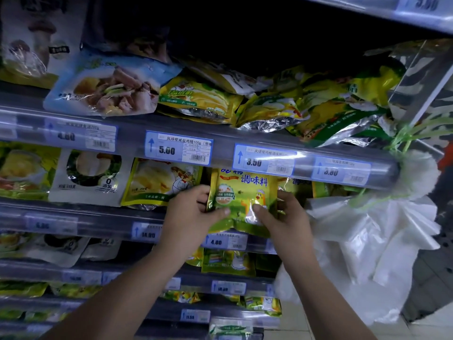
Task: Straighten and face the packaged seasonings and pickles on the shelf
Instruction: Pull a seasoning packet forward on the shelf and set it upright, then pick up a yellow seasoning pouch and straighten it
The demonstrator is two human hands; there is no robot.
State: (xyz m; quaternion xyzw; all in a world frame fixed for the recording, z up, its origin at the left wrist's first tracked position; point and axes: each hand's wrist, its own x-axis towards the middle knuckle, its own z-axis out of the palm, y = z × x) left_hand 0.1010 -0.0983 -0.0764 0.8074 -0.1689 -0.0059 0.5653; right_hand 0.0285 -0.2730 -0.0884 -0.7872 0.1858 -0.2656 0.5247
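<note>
Both hands, left hand [193, 212] and right hand [282, 214], pinch one yellow seasoning pouch [242, 202] mid-frame, grip closed on its edges; the heaped packets [282, 106] upper right look unstraightened.

Shelf-edge middle tag [178, 148]: "5.00". Next tag [263, 159]: "3.50". Yellow packet [241, 192]: "调味料". White packet [90, 177]: "0".
</note>
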